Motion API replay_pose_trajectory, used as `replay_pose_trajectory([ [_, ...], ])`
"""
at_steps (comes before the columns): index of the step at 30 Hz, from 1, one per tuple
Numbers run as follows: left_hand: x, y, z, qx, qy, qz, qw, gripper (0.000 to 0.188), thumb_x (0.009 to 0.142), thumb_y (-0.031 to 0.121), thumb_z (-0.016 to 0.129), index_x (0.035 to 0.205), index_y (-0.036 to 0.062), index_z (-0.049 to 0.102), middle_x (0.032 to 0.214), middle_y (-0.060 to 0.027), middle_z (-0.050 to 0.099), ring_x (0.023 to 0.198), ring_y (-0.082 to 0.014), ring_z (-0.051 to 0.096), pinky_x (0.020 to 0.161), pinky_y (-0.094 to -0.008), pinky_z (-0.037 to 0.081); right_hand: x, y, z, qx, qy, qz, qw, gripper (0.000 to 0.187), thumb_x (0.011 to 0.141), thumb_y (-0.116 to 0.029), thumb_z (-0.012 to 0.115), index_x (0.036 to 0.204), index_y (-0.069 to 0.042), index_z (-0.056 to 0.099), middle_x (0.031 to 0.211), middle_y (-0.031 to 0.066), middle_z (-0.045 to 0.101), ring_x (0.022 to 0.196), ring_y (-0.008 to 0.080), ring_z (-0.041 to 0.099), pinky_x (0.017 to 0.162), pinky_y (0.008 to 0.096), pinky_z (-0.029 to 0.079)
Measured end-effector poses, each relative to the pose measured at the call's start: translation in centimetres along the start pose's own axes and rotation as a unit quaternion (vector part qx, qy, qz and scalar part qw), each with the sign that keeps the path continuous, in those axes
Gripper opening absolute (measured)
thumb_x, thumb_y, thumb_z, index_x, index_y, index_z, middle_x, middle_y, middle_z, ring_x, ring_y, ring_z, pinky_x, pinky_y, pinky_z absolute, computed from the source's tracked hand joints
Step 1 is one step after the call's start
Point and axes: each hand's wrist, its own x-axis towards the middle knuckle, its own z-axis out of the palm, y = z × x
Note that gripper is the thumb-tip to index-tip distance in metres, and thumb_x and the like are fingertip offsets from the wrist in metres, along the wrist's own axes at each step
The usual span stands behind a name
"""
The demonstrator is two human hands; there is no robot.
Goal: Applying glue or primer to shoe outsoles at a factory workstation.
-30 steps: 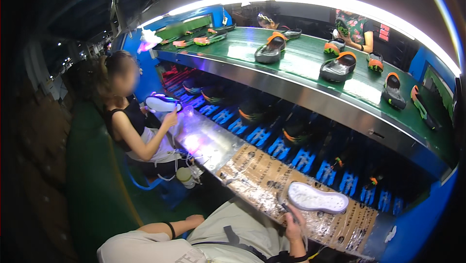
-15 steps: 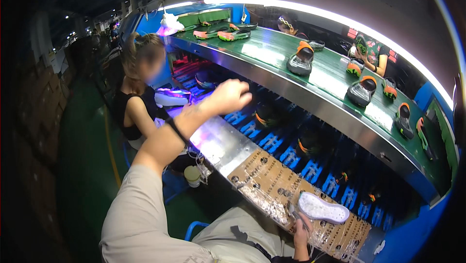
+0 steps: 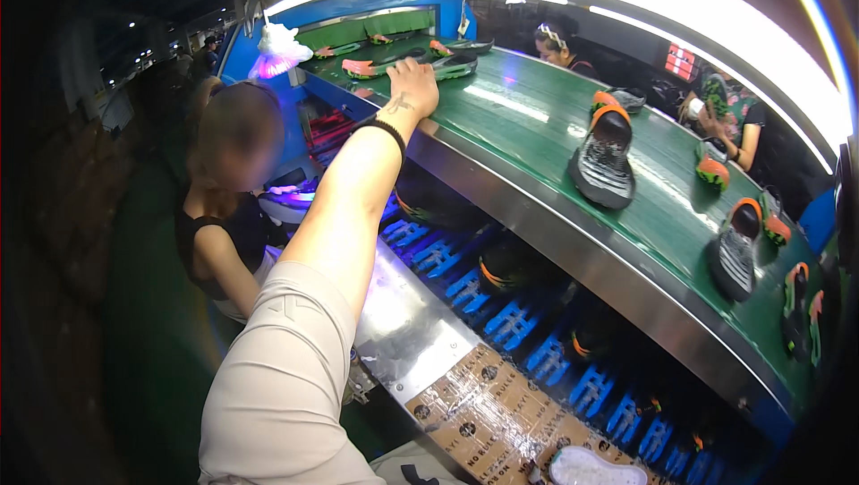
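My left arm reaches up over the metal edge of the green conveyor belt [image 3: 510, 131]. At its end, my left hand [image 3: 413, 87] covers the heel of a dark shoe with green trim [image 3: 456, 66], its fingers bent over it; the fingertips are hidden. Just left of the hand lies another shoe, orange and dark [image 3: 361, 69]. My right hand is out of view. At the lower edge a white shoe sole [image 3: 595, 467] lies on the cardboard-covered ledge [image 3: 501, 413], partly cut off by the frame.
Several more orange-and-black shoes [image 3: 607, 158] stand along the belt to the right. Below it runs a lower line of blue holders [image 3: 510, 324]. A co-worker [image 3: 228, 216] sits close on my left; others are behind the belt. A bag-wrapped lamp [image 3: 279, 51] hangs at the far left.
My left hand has moved up and forward, from above the lower line to the shoe on the belt. My right hand, earlier beside the white sole with a tool, has left the view as the view shifted.
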Motion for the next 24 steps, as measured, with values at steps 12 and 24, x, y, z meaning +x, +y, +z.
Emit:
replay_pose_trajectory([
  [12, 1.4, -3.5, 0.9, -0.001, 0.030, 0.110, 0.993, 0.023, 0.094, 0.019, 0.061, 0.108, 0.0087, 0.077, 0.117, -0.0136, 0.071, 0.116, -0.0318, 0.065, 0.095, -0.0527, 0.051, 2.9, -1.9, 1.2, -0.016, -0.018, 0.028, 0.999, 0.038, 0.108, -0.037, 0.062, 0.127, -0.005, 0.066, 0.095, 0.0066, 0.069, 0.075, 0.0153, 0.060, 0.064, 0.0279, 0.050],
  [24, -5.5, 0.2, -14.3, -0.376, 0.022, -0.090, 0.922, 0.047, 0.091, 0.047, 0.073, 0.095, 0.0010, 0.081, 0.093, -0.0200, 0.077, 0.090, -0.0361, 0.076, 0.087, -0.0441, 0.059, 1.6, 0.2, 1.0, 0.013, -0.018, -0.046, 0.999, 0.036, 0.108, -0.038, 0.062, 0.118, -0.004, 0.068, 0.092, 0.0056, 0.067, 0.075, 0.0149, 0.059, 0.063, 0.0277, 0.049],
])
